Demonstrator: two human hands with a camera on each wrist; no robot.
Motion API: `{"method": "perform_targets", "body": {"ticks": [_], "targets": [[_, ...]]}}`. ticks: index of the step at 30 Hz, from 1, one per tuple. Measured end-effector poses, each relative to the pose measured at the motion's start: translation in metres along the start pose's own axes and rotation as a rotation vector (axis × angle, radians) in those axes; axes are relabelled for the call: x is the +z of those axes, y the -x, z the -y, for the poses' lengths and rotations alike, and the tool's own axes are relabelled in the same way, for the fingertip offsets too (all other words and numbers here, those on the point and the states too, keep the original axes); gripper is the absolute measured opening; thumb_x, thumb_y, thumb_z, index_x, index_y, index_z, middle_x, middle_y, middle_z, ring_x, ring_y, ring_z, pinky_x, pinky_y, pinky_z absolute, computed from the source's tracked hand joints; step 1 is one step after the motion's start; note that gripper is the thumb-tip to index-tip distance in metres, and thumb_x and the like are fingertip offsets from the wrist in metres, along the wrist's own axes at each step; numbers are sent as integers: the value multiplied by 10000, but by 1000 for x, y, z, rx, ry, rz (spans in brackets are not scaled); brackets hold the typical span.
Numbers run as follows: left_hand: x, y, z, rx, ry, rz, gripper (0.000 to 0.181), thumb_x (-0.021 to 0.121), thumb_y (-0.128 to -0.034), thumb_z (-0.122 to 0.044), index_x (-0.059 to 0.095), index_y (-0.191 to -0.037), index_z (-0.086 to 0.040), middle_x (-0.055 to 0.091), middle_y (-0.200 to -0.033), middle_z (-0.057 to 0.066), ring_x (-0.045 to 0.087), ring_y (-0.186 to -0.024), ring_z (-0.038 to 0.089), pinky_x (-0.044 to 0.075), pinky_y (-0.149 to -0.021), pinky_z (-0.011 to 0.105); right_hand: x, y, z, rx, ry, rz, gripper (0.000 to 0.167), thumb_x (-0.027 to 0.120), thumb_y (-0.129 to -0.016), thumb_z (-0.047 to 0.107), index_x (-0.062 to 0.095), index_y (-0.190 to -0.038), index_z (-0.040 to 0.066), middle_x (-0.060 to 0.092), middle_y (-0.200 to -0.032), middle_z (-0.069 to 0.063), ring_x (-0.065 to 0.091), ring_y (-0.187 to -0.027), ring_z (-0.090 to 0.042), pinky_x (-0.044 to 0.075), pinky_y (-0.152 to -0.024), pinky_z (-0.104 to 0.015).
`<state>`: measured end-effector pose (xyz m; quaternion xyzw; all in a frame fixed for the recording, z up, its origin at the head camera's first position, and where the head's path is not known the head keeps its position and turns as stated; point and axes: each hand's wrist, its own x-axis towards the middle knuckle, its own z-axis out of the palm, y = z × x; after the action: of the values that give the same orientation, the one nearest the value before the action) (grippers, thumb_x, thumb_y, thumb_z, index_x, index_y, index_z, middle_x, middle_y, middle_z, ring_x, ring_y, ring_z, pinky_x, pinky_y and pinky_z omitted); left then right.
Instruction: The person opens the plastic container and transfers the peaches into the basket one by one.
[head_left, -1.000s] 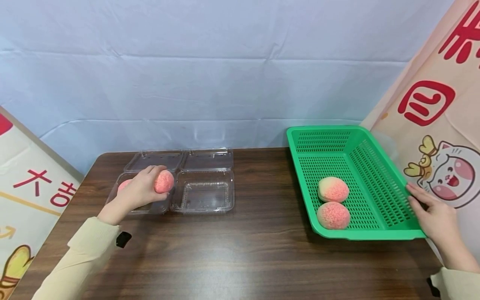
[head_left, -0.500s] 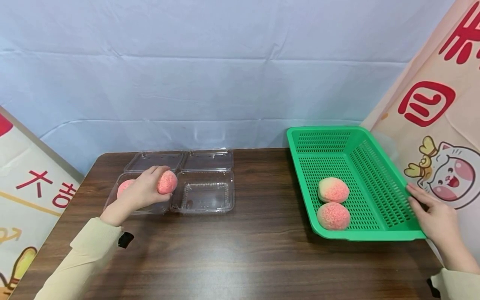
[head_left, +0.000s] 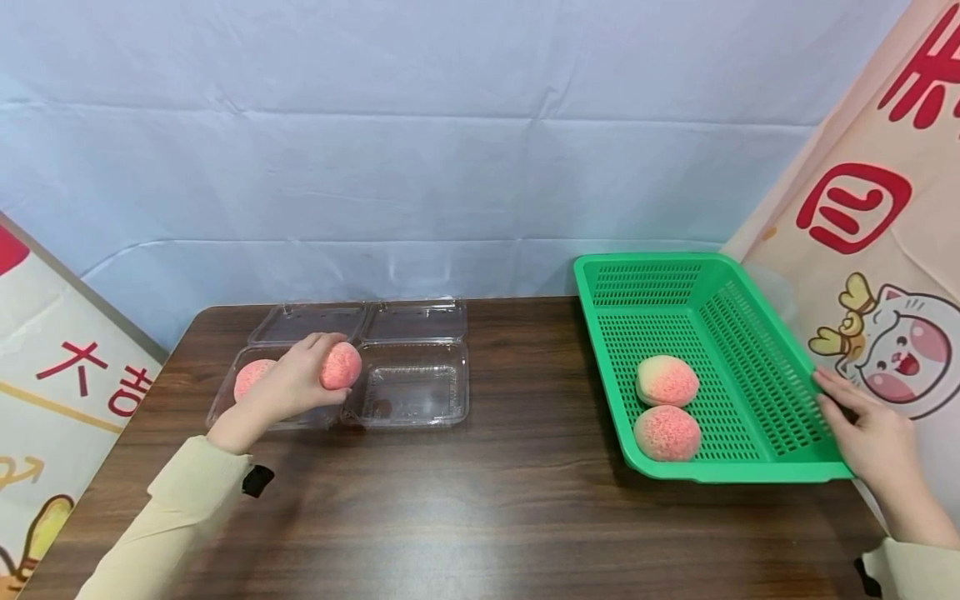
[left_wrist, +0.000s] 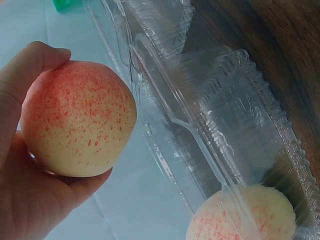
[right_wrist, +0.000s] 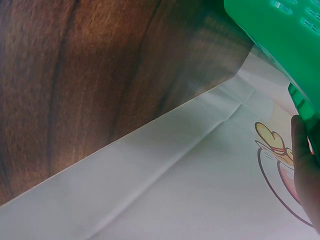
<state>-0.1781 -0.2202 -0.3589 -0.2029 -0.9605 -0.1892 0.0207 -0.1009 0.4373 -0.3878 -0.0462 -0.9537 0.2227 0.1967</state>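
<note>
My left hand (head_left: 288, 382) grips a pink peach (head_left: 341, 366) above the clear plastic containers; the left wrist view shows thumb and fingers round this peach (left_wrist: 80, 119). Another peach (head_left: 252, 377) lies in the left clear container (head_left: 225, 400), partly behind the hand. The right clear container (head_left: 411, 383) is open beside it, with nothing in it. At the far right my right hand (head_left: 873, 433) holds the rim of the green basket (head_left: 600, 350), where two peaches, an upper one (head_left: 667, 380) and a lower one (head_left: 667, 432), lie against the left side.
The opened lids (head_left: 415, 319) of the clear containers lie behind them, near the back edge of the brown table (head_left: 480, 517). A pale cloth (head_left: 375, 167) hangs behind, and printed banners (head_left: 847, 292) stand at both sides.
My left hand has moved slightly right with its peach, uncovering more of the peach in the left container. The right hand and the basket look unchanged.
</note>
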Motion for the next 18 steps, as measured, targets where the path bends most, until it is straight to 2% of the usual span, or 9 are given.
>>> {"method": "perform_targets", "body": {"ticks": [3, 10, 16, 18], "targets": [[2, -1, -1, 3, 8, 1, 725, 757, -660, -219, 428, -1255, 31, 477, -1182, 243, 515, -1006, 381, 453, -781, 518, 0, 0, 0, -6, 0, -3, 379, 429, -953, 170, 481, -1279, -18, 116, -1083, 521, 303, -1274, -394, 192, -1027, -537], [4, -5, -4, 13, 23, -5, 732, 762, -661, -210, 423, -1263, 31, 472, -1194, 241, 511, -1017, 378, 451, -795, 517, 0, 0, 0, -6, 1, -10, 376, 431, -952, 169, 487, -1277, -12, 123, -1088, 517, 294, -1287, -348, 199, -1026, -534], [5, -8, -8, 44, 28, -24, 708, 761, -651, -193, 444, -1239, 42, 499, -1154, 230, 530, -995, 360, 454, -810, 493, 0, 0, 0, -3, 4, -9, 376, 432, -951, 165, 486, -1276, -15, 118, -1081, 516, 320, -1260, -410, 202, -1025, -532], [6, -9, -10, 46, 33, -23, 710, 763, -647, -191, 444, -1238, 39, 502, -1149, 227, 533, -992, 355, 457, -810, 489, 0, 0, 0, -9, 4, -13, 375, 431, -951, 166, 489, -1273, -15, 121, -1086, 517, 304, -1283, -353, 198, -1030, -526]]}}
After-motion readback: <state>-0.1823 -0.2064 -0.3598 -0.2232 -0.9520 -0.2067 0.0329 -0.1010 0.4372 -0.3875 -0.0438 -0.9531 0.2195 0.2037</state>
